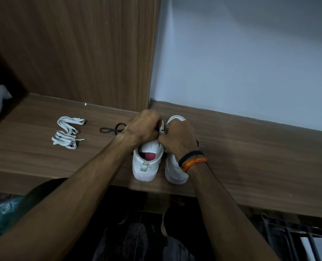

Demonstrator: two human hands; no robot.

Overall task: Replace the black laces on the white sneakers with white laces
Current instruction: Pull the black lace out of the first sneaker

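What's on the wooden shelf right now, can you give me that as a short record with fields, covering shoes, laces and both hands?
shoes: two white sneakers side by side, heels toward the camera
left hand: fingers curled at the left shoe's lace area
right hand: same spot, pinching there; exact hold hidden
black lace: part trails on the shelf left of the hands
white laces: two bundles lying farther left, untouched

The room was dim and bluish; my hands blurred slightly. Light perhaps came from the right, off the pale wall. Wide-angle bending curved the edges.
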